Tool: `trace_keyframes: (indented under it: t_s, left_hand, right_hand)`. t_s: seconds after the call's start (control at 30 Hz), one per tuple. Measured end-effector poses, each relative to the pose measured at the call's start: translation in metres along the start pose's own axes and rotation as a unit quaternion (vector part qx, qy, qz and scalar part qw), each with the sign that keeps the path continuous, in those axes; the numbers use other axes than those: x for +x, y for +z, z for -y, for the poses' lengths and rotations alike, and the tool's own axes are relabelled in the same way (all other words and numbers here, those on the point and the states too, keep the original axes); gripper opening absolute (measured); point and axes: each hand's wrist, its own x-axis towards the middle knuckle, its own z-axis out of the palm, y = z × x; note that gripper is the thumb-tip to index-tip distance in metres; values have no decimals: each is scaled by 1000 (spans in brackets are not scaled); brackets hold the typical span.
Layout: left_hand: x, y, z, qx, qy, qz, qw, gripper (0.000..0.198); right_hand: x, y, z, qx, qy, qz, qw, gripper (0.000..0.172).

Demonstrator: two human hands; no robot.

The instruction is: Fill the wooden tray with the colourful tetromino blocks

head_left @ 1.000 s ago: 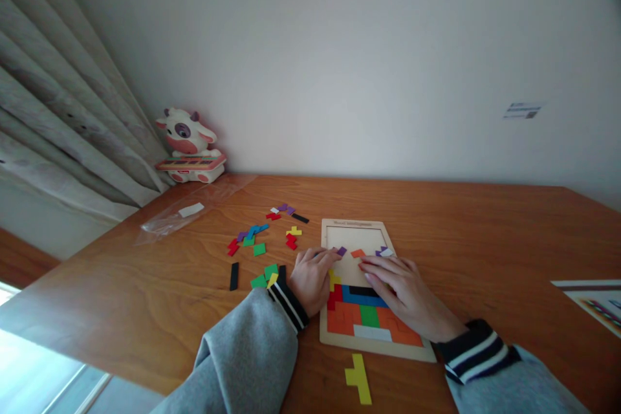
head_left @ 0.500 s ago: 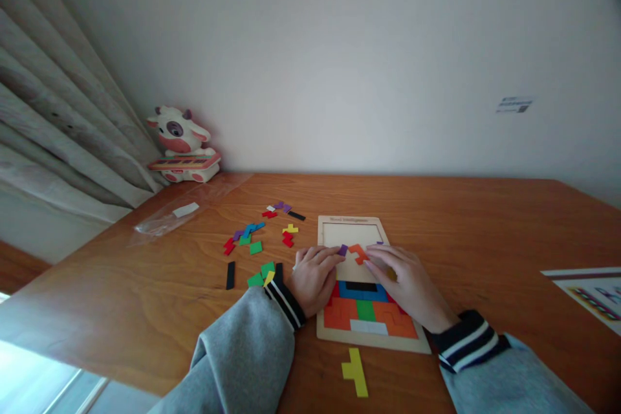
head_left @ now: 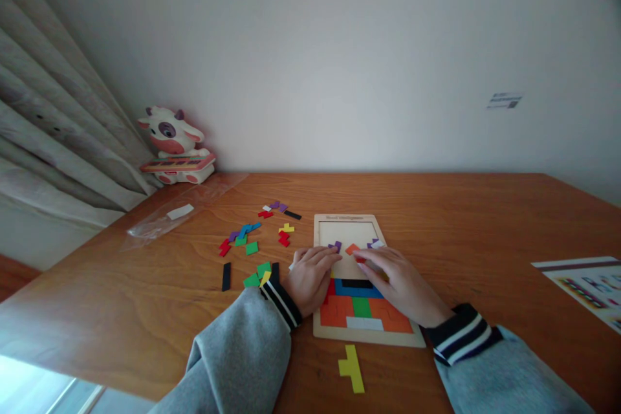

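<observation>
A wooden puzzle board (head_left: 369, 334) lies in front of me, its lower part filled with orange, green, white, blue, red and black pieces. My left hand (head_left: 310, 278) rests at the board's left edge, fingers stretched out and flat, beside a purple piece (head_left: 338, 246). My right hand (head_left: 400, 281) reaches over the right side, with thumb and forefinger closed on an orange puzzle piece (head_left: 352, 249) above the bare part of the tray; the fingertips partly cover it. Another purple piece (head_left: 372, 243) and a white piece (head_left: 377, 244) lie near its knuckles.
A yellow piece (head_left: 351, 369) lies below the board. Left of it are scattered loose pieces, including a green square (head_left: 251, 248) and a black bar (head_left: 226, 277). A clear plastic bag (head_left: 160, 223), a cow toy (head_left: 177, 149) and a printed sheet (head_left: 582, 281) lie farther out.
My right fingers have shifted over the orange piece and now cover more of it. My left fingers have drawn slightly off the purple piece, which shows more fully. The view has shifted slightly.
</observation>
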Motion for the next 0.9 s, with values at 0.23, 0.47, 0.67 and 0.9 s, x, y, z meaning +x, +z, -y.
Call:
trace_keyframes:
  t_s: [0.23, 0.47, 0.67, 0.9]
  left_hand:
    - [0, 0, 1, 0, 2, -11, 1000, 35]
    - [0, 0, 0, 16, -28, -26, 999, 32]
    - [-1, 1, 2, 11, -24, -20, 999, 30]
    - [-1, 0, 1, -2, -28, -46, 999, 32]
  right_hand:
    - [0, 3, -6, 2, 39, -45, 998, 17]
    - [-1, 8, -17, -42, 72, -85, 993, 23]
    - [-1, 8, -13, -28, 79, -78, 993, 22]
    - [-3, 8, -8, -36, 74, -67, 994, 23]
